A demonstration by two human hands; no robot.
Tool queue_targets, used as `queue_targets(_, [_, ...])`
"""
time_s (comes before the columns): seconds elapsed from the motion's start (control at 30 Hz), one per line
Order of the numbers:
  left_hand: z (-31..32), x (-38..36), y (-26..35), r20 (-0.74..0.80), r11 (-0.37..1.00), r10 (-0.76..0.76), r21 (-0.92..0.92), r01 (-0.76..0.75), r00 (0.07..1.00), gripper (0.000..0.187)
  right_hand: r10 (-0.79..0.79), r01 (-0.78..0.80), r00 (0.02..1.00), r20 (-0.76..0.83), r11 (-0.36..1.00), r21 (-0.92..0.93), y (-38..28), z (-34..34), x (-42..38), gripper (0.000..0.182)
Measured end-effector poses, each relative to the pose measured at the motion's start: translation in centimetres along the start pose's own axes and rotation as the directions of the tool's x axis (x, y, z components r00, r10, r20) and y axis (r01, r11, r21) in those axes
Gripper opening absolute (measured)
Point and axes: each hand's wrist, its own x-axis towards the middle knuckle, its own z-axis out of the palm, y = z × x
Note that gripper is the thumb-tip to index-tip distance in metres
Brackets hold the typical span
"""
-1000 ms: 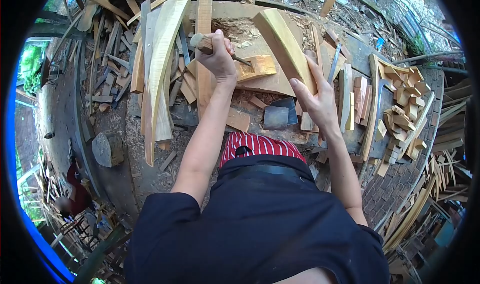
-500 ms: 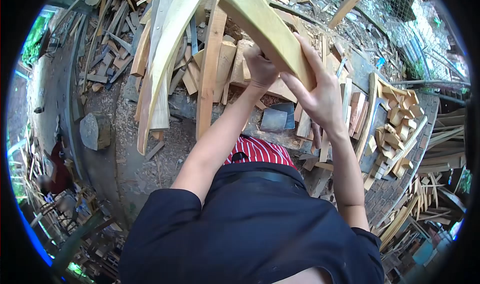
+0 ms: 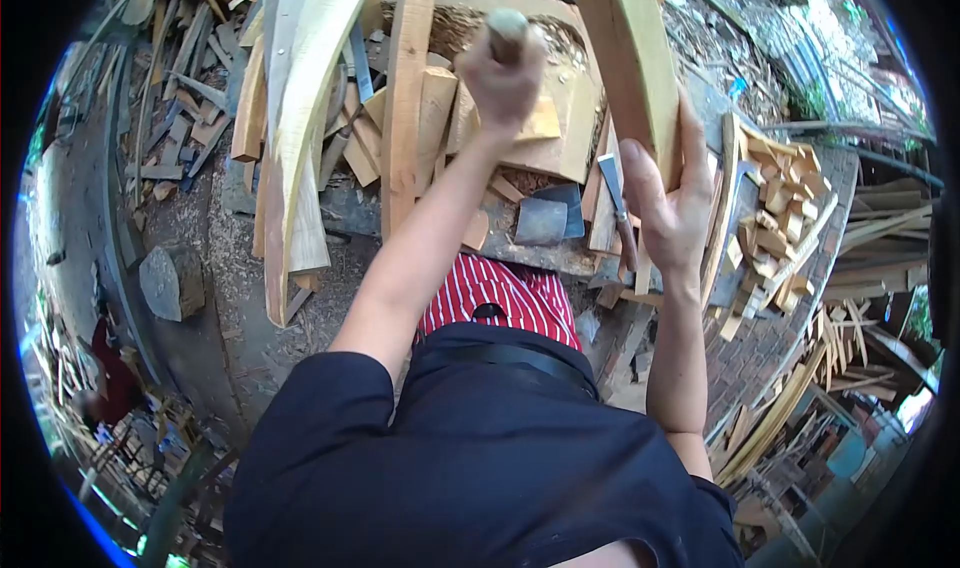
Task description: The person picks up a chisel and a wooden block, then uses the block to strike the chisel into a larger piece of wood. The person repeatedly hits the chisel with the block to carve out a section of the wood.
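My right hand point(image 3: 675, 203) is closed around the lower end of a long, thick wooden beam point(image 3: 635, 63), thumb on its near face and fingers along its right side. The beam tilts up and leaves the top of the view. My left hand point(image 3: 503, 83), blurred by motion, is clenched around a tool handle point(image 3: 508, 30) with a pale rounded end facing me; the rest of that tool is hidden. Below the left hand lies a small wooden block point(image 3: 538, 121) on a larger timber block point(image 3: 572, 98). A chisel point(image 3: 618, 208) lies left of my right hand.
Metal plates point(image 3: 543, 221) lie at the bench's near edge. Long boards point(image 3: 408, 98) and a curved plank point(image 3: 305, 128) stand on the left. Cut wood pieces point(image 3: 785, 208) are heaped on the right. A stump point(image 3: 172, 283) stands on the floor; a person in dark red point(image 3: 115, 373) is far left.
The beam has swung to the right and more upright with my right hand. My left hand has come away from beside it, moving up and left, showing the handle end.
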Motion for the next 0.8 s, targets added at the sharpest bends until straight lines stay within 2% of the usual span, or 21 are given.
queue_targets(0.07, [-0.2, 0.6, -1.5, 0.018, 0.991, -0.028, -0.127, 0.03, 0.999, 0.01, -0.29, 0.276, 0.952, -0.1, 0.951, -0.137, 3.1, -0.3, -0.2, 0.063])
queue_targets(0.1, [0.1, 0.9, -1.7, 0.008, 0.993, 0.079, -0.093, -0.078, 0.997, 0.018, -0.286, 0.27, 0.951, -0.115, 0.953, -0.139, 3.5, -0.5, -0.9, 0.063])
queue_targets(0.17, [0.6, 1.8, -2.2, 0.016, 0.994, 0.038, -0.103, -0.036, 0.999, 0.019, -0.134, 0.129, 0.987, -0.084, 0.99, -0.061, 4.1, -1.2, -2.2, 0.061])
queue_targets(0.2, [0.6, 2.2, -2.7, 0.011, 0.995, -0.004, -0.098, 0.005, 1.0, 0.02, -0.141, 0.136, 0.987, -0.083, 0.989, -0.06, 4.9, -1.4, -2.6, 0.061])
queue_targets(0.23, [0.6, 2.7, -3.1, 0.026, 0.99, -0.048, -0.135, 0.051, 0.999, 0.022, -0.212, 0.206, 0.972, -0.101, 0.976, -0.067, 6.0, -1.5, -2.7, 0.06])
queue_targets(0.27, [0.4, 2.8, -3.3, 0.015, 0.992, -0.026, -0.126, 0.028, 1.0, 0.022, -0.288, 0.281, 0.951, -0.117, 0.957, -0.068, 6.6, -1.5, -2.6, 0.059])
queue_targets(0.3, [0.3, 2.8, -3.6, 0.001, 0.99, -0.039, -0.134, 0.039, 0.999, 0.023, -0.143, 0.149, 0.986, -0.083, 0.987, 0.067, 6.3, -1.7, -2.9, 0.058])
queue_targets(0.33, [0.1, 2.8, -3.6, -0.012, 0.989, -0.054, -0.14, 0.052, 0.998, 0.023, -0.165, 0.171, 0.984, -0.069, 0.982, 0.086, 6.5, -1.7, -2.8, 0.058])
queue_targets(0.4, [-0.3, 2.4, -3.3, -0.03, 0.988, -0.029, -0.156, 0.024, 0.999, 0.023, -0.014, 0.016, 1.0, -0.011, 0.967, 0.256, 7.0, -2.0, -2.3, 0.057])
queue_targets(0.47, [-0.5, 2.5, -2.5, -0.09, 0.996, -0.057, -0.076, 0.051, 0.994, 0.02, -0.044, 0.039, 0.999, 0.008, 0.952, 0.304, 7.1, -2.3, -1.5, 0.057])
queue_targets(0.53, [0.4, 2.8, 1.6, -0.053, 0.937, -0.228, -0.285, 0.205, 0.972, 0.02, -0.071, 0.068, 0.997, 0.005, 0.97, 0.235, 7.1, -2.7, -0.9, 0.058])
queue_targets(0.57, [0.7, 3.4, 2.0, 0.01, 0.926, -0.225, -0.309, 0.217, 0.974, 0.021, -0.187, 0.193, 0.981, -0.048, 0.962, 0.192, 8.0, -2.6, -0.2, 0.06])
queue_targets(0.6, [0.6, 3.6, 2.0, 0.068, 0.911, -0.231, -0.334, 0.241, 0.97, 0.022, -0.166, 0.175, 0.984, -0.062, 0.965, 0.195, 7.9, -2.7, -0.2, 0.06])
queue_targets(0.67, [1.5, 3.6, 1.7, 0.096, 0.917, -0.236, -0.306, 0.255, 0.967, 0.022, -0.045, 0.046, 0.999, -0.006, 0.97, 0.238, 7.1, -3.1, -0.2, 0.061])
queue_targets(0.7, [1.7, 3.6, 1.3, 0.109, 0.928, -0.222, -0.282, 0.244, 0.969, 0.023, -0.081, 0.093, 0.995, -0.06, 0.969, 0.231, 8.0, -2.7, -0.1, 0.06])
queue_targets(0.8, [2.2, 3.1, -0.3, 0.15, 0.948, -0.198, -0.221, 0.228, 0.969, 0.021, -0.088, 0.104, 0.991, -0.097, 0.978, 0.178, 8.7, -2.6, -0.8, 0.06])
